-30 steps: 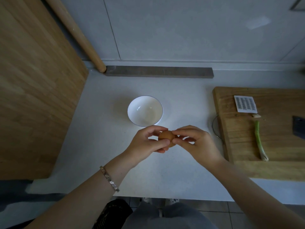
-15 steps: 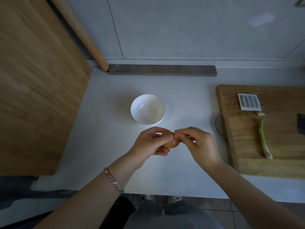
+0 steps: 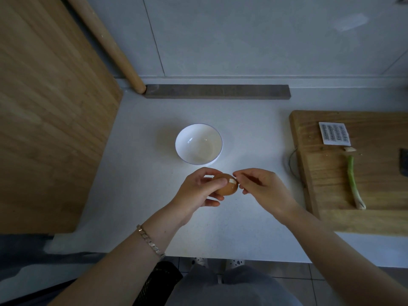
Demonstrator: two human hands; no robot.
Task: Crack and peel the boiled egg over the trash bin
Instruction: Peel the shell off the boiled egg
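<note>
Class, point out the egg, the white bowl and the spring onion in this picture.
egg point(image 3: 225, 188): head view, brown shell beside the peeled patch.
white bowl point(image 3: 217, 138): head view, right rim.
spring onion point(image 3: 351, 173): head view, green stalk.

Glossy white bowl point(image 3: 198, 144), wooden board point(image 3: 362, 173)

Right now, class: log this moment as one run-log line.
stage: peeling begun | left hand: holds brown egg | right hand: pinching shell at white patch | place: above counter | white bowl: empty
</note>
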